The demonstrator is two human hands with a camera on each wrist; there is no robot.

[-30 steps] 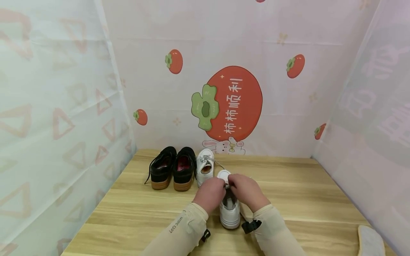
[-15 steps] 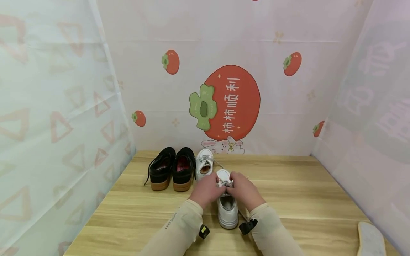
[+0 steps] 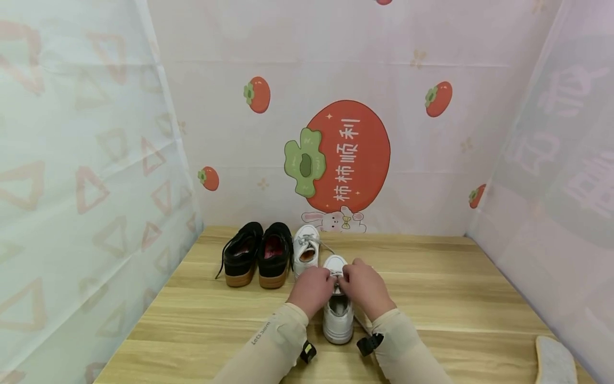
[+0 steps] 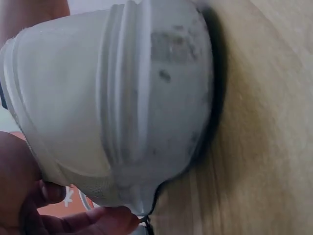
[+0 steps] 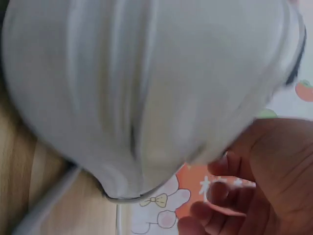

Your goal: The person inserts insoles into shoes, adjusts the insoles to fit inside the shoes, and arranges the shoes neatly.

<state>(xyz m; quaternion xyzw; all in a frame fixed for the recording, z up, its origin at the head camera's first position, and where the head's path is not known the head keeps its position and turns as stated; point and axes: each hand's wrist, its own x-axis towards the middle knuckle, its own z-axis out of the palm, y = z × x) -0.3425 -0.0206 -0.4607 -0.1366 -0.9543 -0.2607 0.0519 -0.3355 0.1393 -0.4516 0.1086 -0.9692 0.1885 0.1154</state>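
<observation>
A white lace-up sneaker [image 3: 338, 326] stands on the wooden tabletop with its heel toward me. Over its lacing my left hand [image 3: 312, 290] curls in from the left, fingertips pinching at the shoelace [image 3: 337, 273]. From the opposite side my right hand [image 3: 368, 288] bends its fingers onto the same lacing; what lies under the tips is mostly hidden. The left wrist view has the scuffed sole edge [image 4: 178, 88] close up, with left fingers [image 4: 110, 221] by the toe. Curled right fingers [image 5: 227, 191] show beside the upper in the right wrist view.
Another white sneaker [image 3: 306, 250] stands behind my left hand, its grey lace trailing right. Left of it is a pair of black shoes [image 3: 273, 261] with tan soles. A pale insole-shaped piece [image 3: 555, 360] lies at the front right. Printed cloth walls [image 3: 230, 133] enclose the table.
Half a second ago the hands lay spread over the lacing with thumbs meeting; now their fingertips have drawn together there. The shoe has shifted very slightly left.
</observation>
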